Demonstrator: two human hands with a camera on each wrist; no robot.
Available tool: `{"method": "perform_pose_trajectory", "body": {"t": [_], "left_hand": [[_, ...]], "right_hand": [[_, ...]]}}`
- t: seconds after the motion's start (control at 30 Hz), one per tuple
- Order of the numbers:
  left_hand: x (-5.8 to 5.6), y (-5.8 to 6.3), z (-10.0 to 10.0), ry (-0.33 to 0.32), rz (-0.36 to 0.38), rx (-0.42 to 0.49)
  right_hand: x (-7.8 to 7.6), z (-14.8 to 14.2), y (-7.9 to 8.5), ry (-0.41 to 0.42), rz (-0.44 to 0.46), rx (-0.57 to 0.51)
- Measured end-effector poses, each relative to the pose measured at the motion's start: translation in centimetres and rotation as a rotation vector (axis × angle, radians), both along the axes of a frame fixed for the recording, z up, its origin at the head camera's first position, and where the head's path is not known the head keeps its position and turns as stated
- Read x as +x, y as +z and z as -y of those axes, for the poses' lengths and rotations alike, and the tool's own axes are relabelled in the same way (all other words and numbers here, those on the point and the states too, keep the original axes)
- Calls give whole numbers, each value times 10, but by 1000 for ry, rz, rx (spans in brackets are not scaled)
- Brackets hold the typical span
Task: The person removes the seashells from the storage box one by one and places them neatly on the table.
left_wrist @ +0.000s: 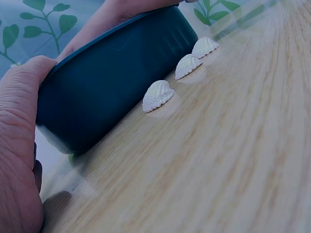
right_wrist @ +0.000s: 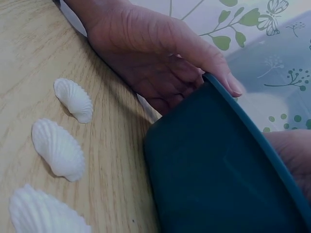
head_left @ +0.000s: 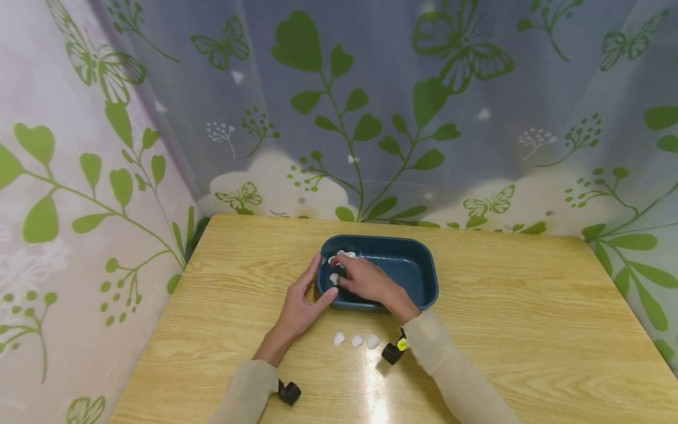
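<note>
In the head view a dark blue rectangular plastic container (head_left: 405, 306) stands on the wooden table. My left hand (head_left: 296, 309) holds its left end, the thumb at the near rim and the fingers along the left side. My right hand (head_left: 368, 280) reaches into the container's left part, thumb and fingers apart. One white seashell (head_left: 334, 279) lies by the thumb tip, and several more seashells (head_left: 346, 254) cluster at the fingertips, partly hidden. Outside, three ribbed white seashells, a left one (head_left: 339, 338), a middle one (head_left: 357, 341) and a right one (head_left: 373, 341), lie in a row before the container.
The light wood-grain table (head_left: 529, 330) carries the container and shells. Behind it hangs a curtain (head_left: 381, 118) printed with green leaves and butterflies, and similar cloth (head_left: 69, 194) covers the left side. Black wrist cameras, one left (head_left: 288, 393) and one right (head_left: 393, 352), stick out beside the sleeves.
</note>
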State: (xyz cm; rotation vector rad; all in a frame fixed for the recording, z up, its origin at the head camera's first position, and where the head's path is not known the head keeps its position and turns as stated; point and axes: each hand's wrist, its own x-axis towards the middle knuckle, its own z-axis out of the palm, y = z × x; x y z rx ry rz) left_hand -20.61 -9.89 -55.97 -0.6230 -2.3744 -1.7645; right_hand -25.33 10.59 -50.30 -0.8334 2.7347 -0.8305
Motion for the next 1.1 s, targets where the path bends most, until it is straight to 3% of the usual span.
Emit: {"method": "perform_pose_trajectory", "body": {"t": [0.13, 0.4, 0.57, 0.67, 0.9, 1.1], "left_hand": [[0, 2, 1, -3, 13, -1], [0, 2, 1, -4, 32, -7], [0, 2, 0, -5, 30, -3], [0, 2, 0, -5, 25, -5], [-1, 1, 1, -9, 16, 6], [0, 0, 0, -4, 25, 1]], "right_hand": [[0, 1, -1, 35, -19, 59], [2, 2, 1, -74, 2, 153], [1, -1, 7, -86, 12, 158], [1, -5, 11, -42, 3, 127], [-1, -15, 12, 211, 45, -10], [1, -21, 10, 190, 20, 23]]}}
